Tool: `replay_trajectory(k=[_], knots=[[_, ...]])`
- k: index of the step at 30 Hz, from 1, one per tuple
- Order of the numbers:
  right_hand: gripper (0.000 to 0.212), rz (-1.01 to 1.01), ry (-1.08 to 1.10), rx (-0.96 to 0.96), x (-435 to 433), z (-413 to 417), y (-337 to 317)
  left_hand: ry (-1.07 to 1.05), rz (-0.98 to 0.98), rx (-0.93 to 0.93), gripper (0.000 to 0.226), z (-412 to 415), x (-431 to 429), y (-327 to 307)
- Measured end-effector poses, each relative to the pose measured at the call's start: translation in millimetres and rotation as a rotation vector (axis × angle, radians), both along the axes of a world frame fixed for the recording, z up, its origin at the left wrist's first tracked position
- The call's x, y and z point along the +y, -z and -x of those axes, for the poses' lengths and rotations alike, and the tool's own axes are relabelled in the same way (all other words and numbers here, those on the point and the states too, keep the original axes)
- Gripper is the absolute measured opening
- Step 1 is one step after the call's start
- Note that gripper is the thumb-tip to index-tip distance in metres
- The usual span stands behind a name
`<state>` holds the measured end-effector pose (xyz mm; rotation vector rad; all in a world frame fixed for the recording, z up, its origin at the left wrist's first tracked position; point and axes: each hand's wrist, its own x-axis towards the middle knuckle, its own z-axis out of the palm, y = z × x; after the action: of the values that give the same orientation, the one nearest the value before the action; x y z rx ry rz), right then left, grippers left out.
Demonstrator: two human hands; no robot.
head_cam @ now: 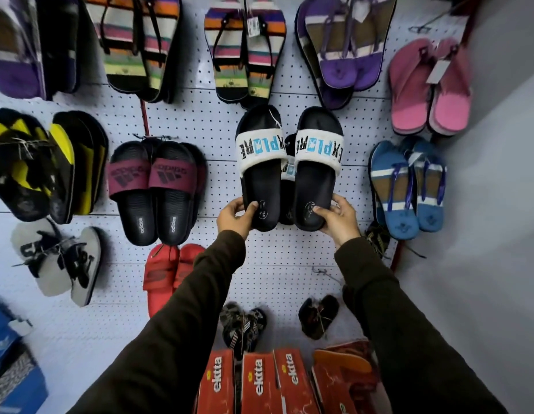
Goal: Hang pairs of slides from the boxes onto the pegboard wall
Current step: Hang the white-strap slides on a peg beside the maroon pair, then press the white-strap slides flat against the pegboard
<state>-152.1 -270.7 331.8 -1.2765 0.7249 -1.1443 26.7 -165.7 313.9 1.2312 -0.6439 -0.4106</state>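
Note:
Two black slides with white "EXPLORE" straps are held up against the white pegboard wall [200,121], toes upward. My left hand [234,218] grips the heel of the left slide [261,174]. My right hand [337,218] grips the heel of the right slide [315,171]. Between the two, another matching slide shows, hanging behind them. Red "ektta" boxes [259,383] stand below my arms at the bottom of the view.
Many pairs hang on the wall: maroon-strapped adidas slides [158,189] to the left, blue flip-flops [409,186] to the right, striped flip-flops [245,49] above, red slides [164,273] below left. A grey side wall [493,204] closes the right. Blue boxes [11,369] sit lower left.

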Motion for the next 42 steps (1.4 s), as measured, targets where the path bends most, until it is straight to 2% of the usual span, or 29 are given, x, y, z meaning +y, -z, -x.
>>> replay_trajectory(k=[7,12,13,15,18,20,22,25,28,31,37,42], knots=[[0.060,-0.131,-0.038,0.072,-12,-10,39,0.076,-0.124,0.148,0.038,-7,-21,34],[0.062,-0.143,-0.069,0.030,-14,-22,54,0.124,-0.101,0.207,0.037,-7,-27,48],[0.062,-0.107,-0.035,0.039,-14,-24,55,0.089,-0.101,0.172,0.038,-6,-27,47],[0.063,0.083,0.090,0.085,-13,-26,54,-0.038,-0.099,-0.014,0.046,-6,-26,42],[0.061,0.518,0.287,0.149,-16,-31,45,-0.257,0.071,-0.436,0.049,-4,-24,28],[0.059,0.824,0.352,0.263,-25,-38,34,-0.310,0.156,-0.700,0.047,-4,-29,13],[0.057,0.985,0.347,0.443,-35,-46,24,-0.272,0.104,-0.911,0.047,-5,-37,0],[0.060,1.005,0.292,0.636,-47,-57,25,-0.227,-0.153,-1.126,0.057,-10,-53,0],[0.067,0.930,0.205,0.740,-57,-62,28,-0.186,-0.384,-1.221,0.066,-21,-63,3],[0.070,0.949,0.193,0.800,-62,-62,28,-0.137,-0.458,-1.235,0.068,-32,-66,0],[0.066,0.910,0.282,0.756,-45,-70,29,-0.112,-0.408,-1.247,0.063,-36,-50,-5],[0.059,0.929,0.417,0.630,-12,-98,34,-0.212,-0.295,-1.220,0.060,-56,-13,-2]])
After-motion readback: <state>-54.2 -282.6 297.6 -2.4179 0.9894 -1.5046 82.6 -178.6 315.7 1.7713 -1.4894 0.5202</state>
